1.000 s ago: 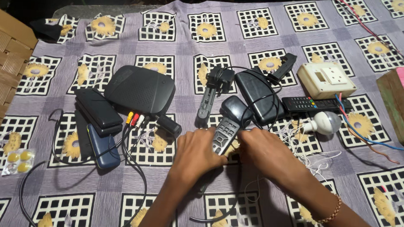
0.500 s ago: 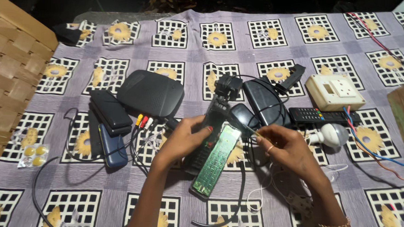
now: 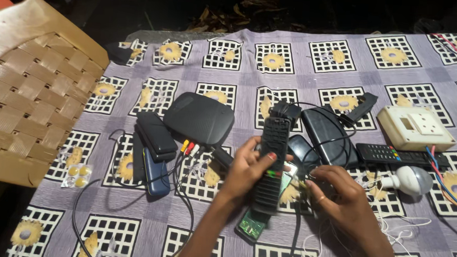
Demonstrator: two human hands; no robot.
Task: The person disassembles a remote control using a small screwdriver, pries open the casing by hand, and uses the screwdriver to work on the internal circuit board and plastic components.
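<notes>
While I look down through the head camera, my left hand (image 3: 247, 168) grips a long black remote (image 3: 271, 164) around its middle, thumb laid across the front, holding it nearly upright above the patterned cloth (image 3: 315, 70). A green circuit board (image 3: 253, 226) pokes out below the remote at about 6 o'clock, though I cannot tell whether it is touching it. My right hand (image 3: 339, 199) sits just beside the remote at 3 o'clock, fingers curled in over thin wires; whether it actually pinches anything I cannot tell, because the fingertips are blurred. At 10 o'clock from the remote lies a flat black box (image 3: 199, 118) with coloured plugs (image 3: 190, 147) at its near edge. Further out at 9 o'clock a small dark box (image 3: 156, 136) lies beside a dark blue phone (image 3: 157, 174). At 2 o'clock sit a second remote (image 3: 388, 154) and, beyond it, a cream socket block (image 3: 415, 128). A white bulb (image 3: 409, 179) lies at 3 o'clock. A woven chair (image 3: 29, 97) stands well apart at 9 o'clock.
</notes>
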